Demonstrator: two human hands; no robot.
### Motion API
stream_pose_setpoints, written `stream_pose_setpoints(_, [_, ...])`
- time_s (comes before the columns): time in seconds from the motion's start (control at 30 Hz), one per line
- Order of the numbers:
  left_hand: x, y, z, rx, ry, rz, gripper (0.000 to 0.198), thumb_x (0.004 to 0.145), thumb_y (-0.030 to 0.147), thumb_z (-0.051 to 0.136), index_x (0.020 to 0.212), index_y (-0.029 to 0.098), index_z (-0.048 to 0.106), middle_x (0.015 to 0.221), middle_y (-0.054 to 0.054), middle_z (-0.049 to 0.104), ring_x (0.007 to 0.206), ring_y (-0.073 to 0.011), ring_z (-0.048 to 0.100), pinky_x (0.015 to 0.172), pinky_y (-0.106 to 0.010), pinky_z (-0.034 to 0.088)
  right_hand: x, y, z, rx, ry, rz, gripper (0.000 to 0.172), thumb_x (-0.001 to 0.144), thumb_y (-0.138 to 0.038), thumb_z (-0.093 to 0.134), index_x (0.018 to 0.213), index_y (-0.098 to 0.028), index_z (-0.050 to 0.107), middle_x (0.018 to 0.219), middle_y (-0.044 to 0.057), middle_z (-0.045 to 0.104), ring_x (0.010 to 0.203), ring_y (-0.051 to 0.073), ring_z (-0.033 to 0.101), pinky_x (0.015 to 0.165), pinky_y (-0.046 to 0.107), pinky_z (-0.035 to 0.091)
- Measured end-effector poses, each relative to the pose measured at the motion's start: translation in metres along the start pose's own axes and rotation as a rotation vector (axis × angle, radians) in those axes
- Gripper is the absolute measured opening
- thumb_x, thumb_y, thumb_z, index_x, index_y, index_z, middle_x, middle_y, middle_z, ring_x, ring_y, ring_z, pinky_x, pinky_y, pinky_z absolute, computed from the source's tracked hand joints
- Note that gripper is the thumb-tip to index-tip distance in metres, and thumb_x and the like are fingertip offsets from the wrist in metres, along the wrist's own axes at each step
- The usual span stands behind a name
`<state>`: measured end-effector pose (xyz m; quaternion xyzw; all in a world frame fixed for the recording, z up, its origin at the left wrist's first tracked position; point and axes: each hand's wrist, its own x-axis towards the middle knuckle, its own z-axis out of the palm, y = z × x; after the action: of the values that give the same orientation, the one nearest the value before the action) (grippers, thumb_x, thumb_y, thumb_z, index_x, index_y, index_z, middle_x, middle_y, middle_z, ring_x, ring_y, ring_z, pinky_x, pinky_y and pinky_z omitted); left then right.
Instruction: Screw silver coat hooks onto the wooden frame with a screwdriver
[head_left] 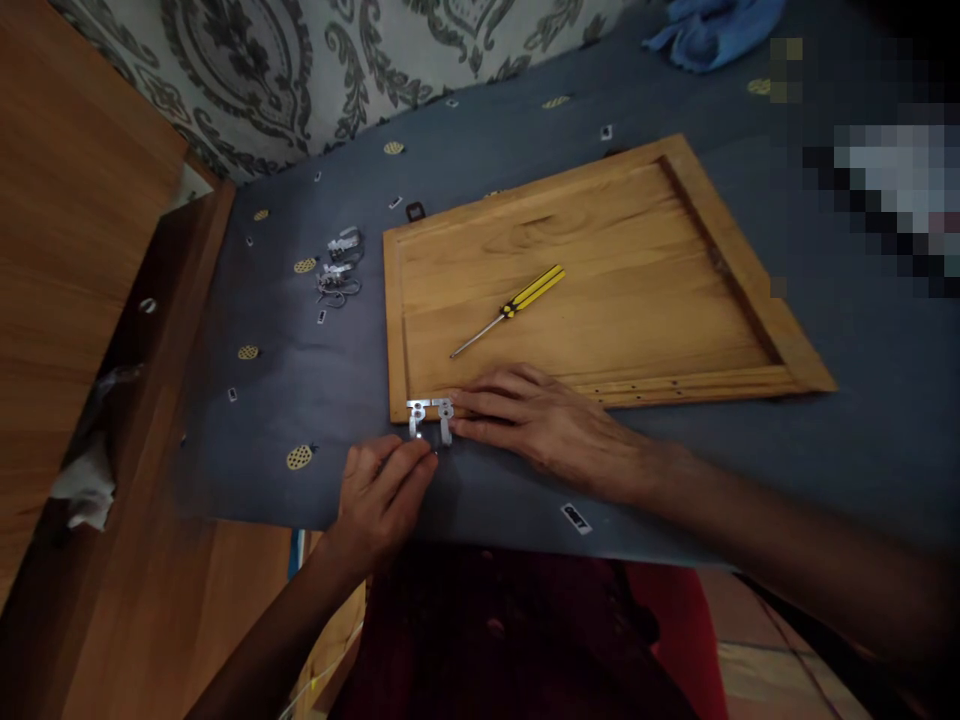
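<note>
A wooden panel door [600, 280] lies flat on a blue-grey cloth [315, 400]. A small silver metal hinge [430, 417] sits at the panel's near left corner. My right hand [532, 420] lies flat with fingers stretched out, pressing the panel's near edge right beside the hinge. My left hand [386, 490] is just below the hinge, its fingers pinched together near the hinge's lower end; what they hold is too small to see. A yellow-and-black screwdriver [514, 305] lies loose on the panel's middle.
More silver hinges [341, 268] lie on the cloth left of the panel. A wooden cabinet [67, 250] stands at the left, a crumpled white rag [86, 485] beside it. A blue cloth bundle [705, 30] is at the far end.
</note>
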<state>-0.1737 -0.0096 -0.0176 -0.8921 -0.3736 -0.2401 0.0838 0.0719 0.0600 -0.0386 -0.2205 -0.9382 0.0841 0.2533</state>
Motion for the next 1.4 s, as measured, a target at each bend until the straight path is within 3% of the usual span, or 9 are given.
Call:
stream_pose_setpoints(0.2, [0.009,0.003,-0.002,0.008,-0.043,0.072,0.025,0.103,0.009,0.045,0.096,0.017,0.067,0.096,-0.007,0.077,0.088,-0.0219,0.062,0.073,-0.034,0.043,0.001,-0.001,-0.001,0.031,-0.017,0.018,0.036,0.098,-0.011,0.048,0.128,-0.025,0.065,0.125,0.007,0.072,0.116,0.024,0.059,0.095,0.045,0.050])
stream_pose_setpoints(0.33, [0.011,0.001,-0.005,-0.057,-0.047,0.062,0.022,0.100,0.008,0.048,0.099,0.017,0.068,0.096,-0.008,0.078,0.086,-0.0218,0.062,0.073,-0.034,0.047,0.001,-0.001,-0.003,0.016,-0.018,0.006,0.035,0.099,-0.011,0.048,0.127,-0.023,0.065,0.125,0.006,0.072,0.115,0.024,0.060,0.096,0.044,0.050])
stream_pose_setpoints(0.4, [0.012,-0.003,-0.010,-0.114,-0.017,-0.012,0.020,0.097,0.006,0.054,0.104,0.018,0.069,0.096,-0.006,0.078,0.085,-0.0209,0.062,0.074,-0.034,0.049,0.001,-0.001,-0.004,0.011,-0.009,-0.003,0.030,0.100,-0.013,0.050,0.124,-0.021,0.066,0.125,0.006,0.072,0.114,0.024,0.060,0.095,0.043,0.050])
stream_pose_setpoints(0.57, [0.033,-0.015,-0.017,-0.297,0.076,-0.362,0.017,0.091,0.013,0.070,0.105,0.024,0.069,0.089,0.000,0.074,0.082,-0.0159,0.064,0.073,-0.028,0.052,0.002,-0.001,-0.005,0.006,0.011,-0.011,0.026,0.102,-0.018,0.050,0.121,-0.020,0.067,0.126,0.007,0.072,0.112,0.024,0.060,0.093,0.043,0.050])
stream_pose_setpoints(0.67, [0.049,-0.019,-0.011,-0.470,0.072,-0.454,0.011,0.091,0.017,0.072,0.099,0.024,0.070,0.090,0.000,0.073,0.086,-0.0162,0.065,0.078,-0.030,0.054,0.002,0.000,-0.004,-0.005,0.019,-0.017,0.025,0.103,-0.019,0.049,0.120,-0.019,0.068,0.124,0.006,0.072,0.111,0.024,0.061,0.093,0.043,0.050])
stream_pose_setpoints(0.87, [0.057,-0.018,0.002,-0.519,-0.004,-0.461,0.002,0.093,0.023,0.071,0.093,0.023,0.072,0.093,-0.001,0.074,0.090,-0.0171,0.067,0.079,-0.032,0.055,0.001,0.000,-0.003,-0.011,-0.044,0.001,0.029,0.103,-0.019,0.048,0.126,-0.022,0.066,0.125,0.007,0.071,0.115,0.023,0.059,0.096,0.043,0.048])
stream_pose_setpoints(1.4, [0.053,-0.021,0.011,-0.445,-0.060,-0.449,0.006,0.093,0.023,0.069,0.094,0.028,0.072,0.098,-0.001,0.075,0.092,-0.0214,0.068,0.081,-0.043,0.054,0.002,0.000,-0.005,-0.036,-0.011,-0.006,0.025,0.102,-0.017,0.051,0.121,-0.019,0.067,0.122,0.006,0.072,0.112,0.024,0.060,0.094,0.043,0.050])
